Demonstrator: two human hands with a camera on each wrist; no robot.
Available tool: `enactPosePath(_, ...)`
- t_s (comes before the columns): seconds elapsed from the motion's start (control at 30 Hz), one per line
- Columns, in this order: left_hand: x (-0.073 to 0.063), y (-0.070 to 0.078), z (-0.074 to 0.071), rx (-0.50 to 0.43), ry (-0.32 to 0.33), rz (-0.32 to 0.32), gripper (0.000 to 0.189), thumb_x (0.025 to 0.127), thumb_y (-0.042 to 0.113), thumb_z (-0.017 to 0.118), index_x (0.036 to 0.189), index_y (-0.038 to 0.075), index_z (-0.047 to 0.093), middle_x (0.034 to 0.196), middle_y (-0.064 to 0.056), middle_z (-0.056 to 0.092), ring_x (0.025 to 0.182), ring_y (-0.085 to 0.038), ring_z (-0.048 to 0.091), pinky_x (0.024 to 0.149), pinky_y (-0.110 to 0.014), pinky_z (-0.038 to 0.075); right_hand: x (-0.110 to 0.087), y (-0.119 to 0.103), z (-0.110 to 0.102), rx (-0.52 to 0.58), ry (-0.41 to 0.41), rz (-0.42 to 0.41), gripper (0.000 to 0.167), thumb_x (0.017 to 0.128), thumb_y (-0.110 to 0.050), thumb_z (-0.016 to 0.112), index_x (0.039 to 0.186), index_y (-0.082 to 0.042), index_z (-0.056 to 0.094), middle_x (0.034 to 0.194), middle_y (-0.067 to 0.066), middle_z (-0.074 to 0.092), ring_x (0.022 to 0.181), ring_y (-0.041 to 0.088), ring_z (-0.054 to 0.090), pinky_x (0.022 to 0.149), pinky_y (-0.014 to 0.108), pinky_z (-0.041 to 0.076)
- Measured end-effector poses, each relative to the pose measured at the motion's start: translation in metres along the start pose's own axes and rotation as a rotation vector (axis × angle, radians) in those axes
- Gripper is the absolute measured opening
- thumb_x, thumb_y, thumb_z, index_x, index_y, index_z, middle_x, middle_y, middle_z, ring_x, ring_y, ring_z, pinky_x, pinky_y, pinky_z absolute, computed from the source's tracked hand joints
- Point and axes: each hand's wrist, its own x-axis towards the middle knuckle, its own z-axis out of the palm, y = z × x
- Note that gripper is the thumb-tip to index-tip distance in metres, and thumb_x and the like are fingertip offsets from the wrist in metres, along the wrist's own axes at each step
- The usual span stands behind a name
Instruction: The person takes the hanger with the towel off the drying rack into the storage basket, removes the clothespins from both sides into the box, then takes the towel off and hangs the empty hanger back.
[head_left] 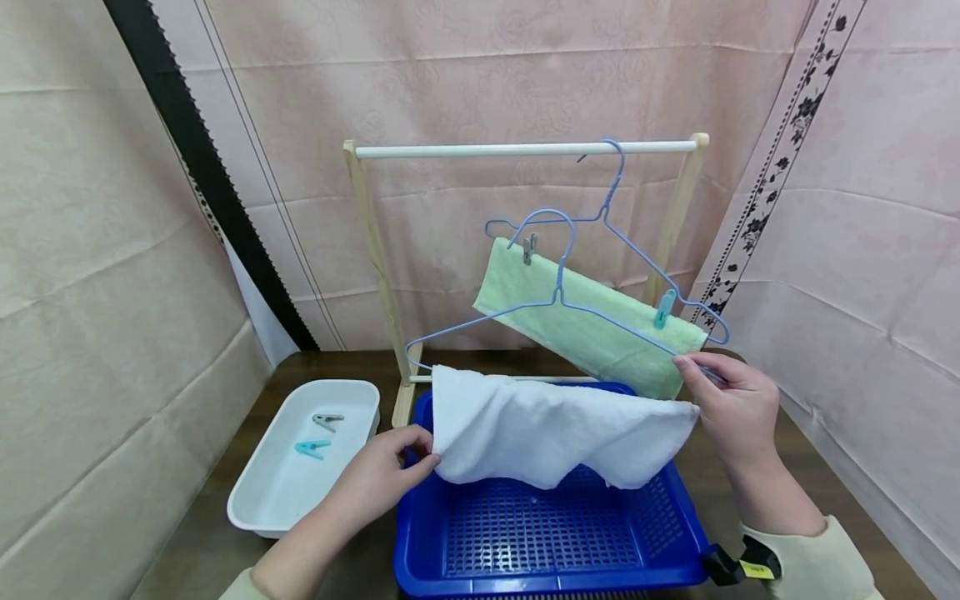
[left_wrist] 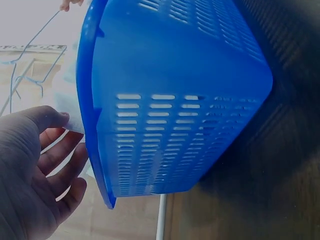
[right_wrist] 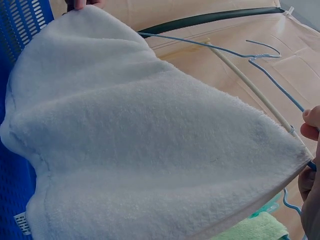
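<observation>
A white towel (head_left: pixel 555 429) hangs folded over the lower bar of a blue wire hanger (head_left: pixel 560 277), just above a blue basket (head_left: pixel 551 581). My left hand (head_left: pixel 390 473) pinches the towel's left edge between thumb and fingers, beside the basket rim; the left wrist view shows its other fingers loosely bent. With thumb and fingers, my right hand (head_left: pixel 738 400) grips the right end of the hanger, close to the towel's right corner (right_wrist: pixel 300 152). The towel's lower edge sags unevenly, and a small label (right_wrist: pixel 22 223) shows on it in the right wrist view.
Behind, a second blue hanger (head_left: pixel 619 171) hangs from a rack's white rail (head_left: pixel 480 152), tilted, with a green towel (head_left: pixel 585 325) held by a grey clothespin (head_left: pixel 528 248) and a turquoise one (head_left: pixel 663 308). At left, a white tray (head_left: pixel 281 500) holds two more clothespins (head_left: pixel 312 448).
</observation>
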Motion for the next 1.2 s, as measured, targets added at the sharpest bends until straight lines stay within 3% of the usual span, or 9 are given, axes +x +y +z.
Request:
enactPosePath(0.2,0.002,-0.005,0.000,0.003,0.044,0.008,0.013,0.090,0.021,0.075,0.085,0.028,0.064,0.084,0.017,0.063,0.083,-0.006,0.058,0.085,-0.039,0.051,-0.001,0.000,0.000,0.031,-0.014,-0.040,0.012,0.079,0.012,0.075,0.089,0.015,0.071,0.068,-0.014,0.063,0.046,0.004,0.036,0.042,0.018,0.031)
enactPosePath(0.37,0.003,-0.006,-0.001,-0.015,0.031,0.011,0.011,0.090,0.023,0.074,0.086,0.028,0.065,0.085,0.017,0.064,0.084,-0.007,0.059,0.085,-0.040,0.051,-0.001,-0.001,0.000,0.045,-0.019,-0.052,0.011,0.079,0.013,0.075,0.089,0.015,0.071,0.069,-0.014,0.064,0.046,0.004,0.036,0.042,0.017,0.032)
enactPosePath(0.67,0.005,-0.007,-0.003,-0.064,-0.004,-0.058,0.013,0.089,0.037,0.074,0.091,0.027,0.067,0.085,0.012,0.064,0.078,-0.013,0.055,0.072,-0.032,0.047,0.000,0.001,0.000,0.058,-0.029,-0.082,0.011,0.078,0.012,0.075,0.088,0.016,0.071,0.069,-0.014,0.064,0.048,0.002,0.040,0.044,0.013,0.035)
enactPosePath(1.03,0.014,-0.004,-0.008,-0.267,0.055,-0.108,0.026,0.099,0.035,0.061,0.114,0.015,0.068,0.098,0.002,0.070,0.090,-0.013,0.066,0.087,-0.041,0.054,0.000,0.001,-0.001,0.062,-0.039,-0.064,0.011,0.078,0.013,0.075,0.088,0.016,0.071,0.072,-0.014,0.067,0.051,0.001,0.046,0.049,0.010,0.041)
enactPosePath(1.2,0.023,-0.003,-0.011,-0.324,0.079,-0.121,0.030,0.101,0.034,0.057,0.118,0.012,0.067,0.100,-0.003,0.070,0.089,-0.016,0.067,0.085,-0.039,0.054,-0.002,0.000,-0.001,0.070,-0.048,-0.078,0.011,0.078,0.013,0.075,0.088,0.016,0.071,0.069,-0.013,0.064,0.050,0.002,0.043,0.046,0.012,0.037)
